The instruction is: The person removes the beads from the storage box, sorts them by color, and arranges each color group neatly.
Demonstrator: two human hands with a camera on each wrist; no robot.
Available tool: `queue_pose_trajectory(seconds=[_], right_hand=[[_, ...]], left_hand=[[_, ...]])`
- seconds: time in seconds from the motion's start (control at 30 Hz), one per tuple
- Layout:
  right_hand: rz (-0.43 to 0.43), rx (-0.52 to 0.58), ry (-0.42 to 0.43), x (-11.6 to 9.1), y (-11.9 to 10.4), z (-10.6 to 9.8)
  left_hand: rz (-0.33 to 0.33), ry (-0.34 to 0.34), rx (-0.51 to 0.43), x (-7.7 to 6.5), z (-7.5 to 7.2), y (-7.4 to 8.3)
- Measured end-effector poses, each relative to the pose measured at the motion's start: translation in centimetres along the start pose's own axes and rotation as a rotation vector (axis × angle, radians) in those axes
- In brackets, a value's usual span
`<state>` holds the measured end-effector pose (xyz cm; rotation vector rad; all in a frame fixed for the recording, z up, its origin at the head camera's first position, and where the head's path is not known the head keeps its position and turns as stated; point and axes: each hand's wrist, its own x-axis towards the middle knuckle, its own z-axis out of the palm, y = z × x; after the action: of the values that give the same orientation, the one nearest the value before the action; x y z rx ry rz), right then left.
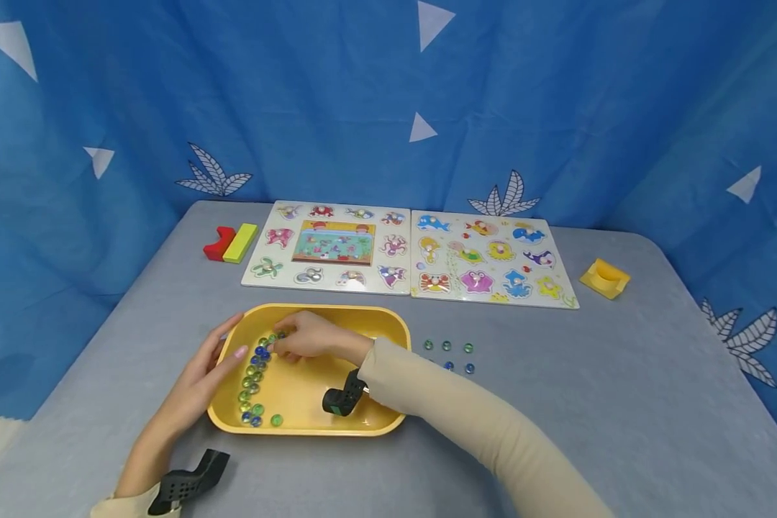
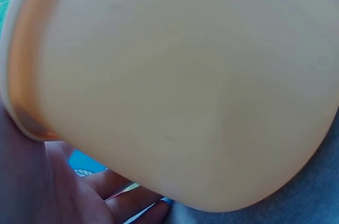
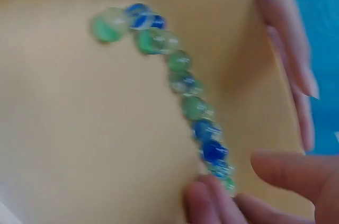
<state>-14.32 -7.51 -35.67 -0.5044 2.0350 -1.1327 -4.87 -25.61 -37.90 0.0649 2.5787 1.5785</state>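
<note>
A yellow plastic tub (image 1: pixel 298 392) stands on the table, with several green and blue glass marbles (image 1: pixel 251 370) lined along its left wall. My left hand (image 1: pixel 197 378) grips the tub's left rim, thumb on the inner side; the left wrist view shows its fingers under the tub's wall (image 2: pixel 159 102). Inside the tub, my right hand (image 1: pixel 311 334) reaches the far end of the marble row. In the right wrist view its thumb (image 3: pixel 286 173) stands apart from the other fingers, with the last marbles (image 3: pixel 214 150) beside them. No marble shows lifted in it.
Several more marbles (image 1: pixel 468 347) lie in rows right of the tub, partly behind the right sleeve. Two sea-animal peg puzzle boards (image 1: pixel 388 277) lie behind it. A red block (image 1: pixel 219 244) and a lime block (image 1: pixel 239 243) sit back left, a yellow block (image 1: pixel 605 278) right.
</note>
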Motion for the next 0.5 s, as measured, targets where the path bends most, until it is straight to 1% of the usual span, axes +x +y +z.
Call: queue_pose_trajectory(seconds=[0.13,0.27,0.4,0.5], right_hand=[[0.002,0.015,0.126,0.1,0.3,1.0],[0.018,-0.011,0.224,0.1,0.6,1.4],[0.035,-0.035,0.284,0.1,0.8,1.5],[0.020,-0.062,0.306,0.1,0.9,1.5]], left_hand=[[-0.005,0.005,0.006,0.1,0.0,-0.1],[-0.010,0.007,0.009,0.2,0.0,-0.2],[-0.008,0.011,0.020,0.2,0.1,-0.2],[-0.010,0.016,0.032,0.2,0.1,-0.2]])
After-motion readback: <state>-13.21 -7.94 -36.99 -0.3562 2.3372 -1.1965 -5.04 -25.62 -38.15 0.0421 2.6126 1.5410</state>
